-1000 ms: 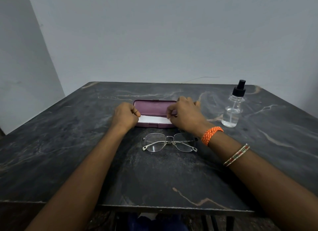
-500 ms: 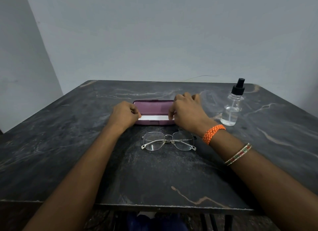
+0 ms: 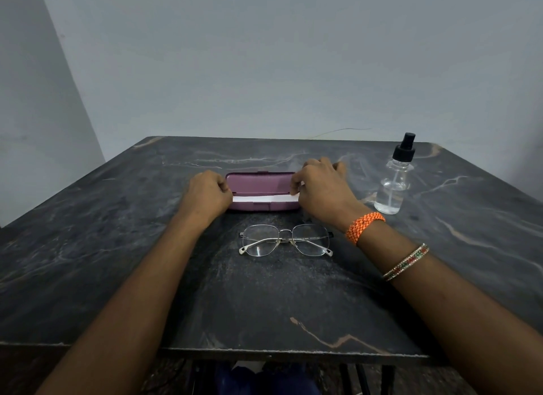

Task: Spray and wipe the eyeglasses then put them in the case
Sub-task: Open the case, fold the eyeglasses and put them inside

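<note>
A purple eyeglass case lies open in the middle of the dark marble table, its lid tilted up at the back. Across its front lies a narrow white cloth strip. My left hand pinches the strip's left end and my right hand pinches its right end, both at the case's ends. The thin metal-framed eyeglasses lie folded on the table just in front of the case, untouched. A clear spray bottle with a black nozzle stands to the right of my right hand.
Grey walls rise close behind the table and on the left. The table's front edge runs near my body. An orange braided band and a thin bangle circle my right wrist.
The white cloth strip showing between my hands has grown narrower. Both hands have stayed at the ends of the case with only slight finger shifts. Glasses and bottle have not moved.
</note>
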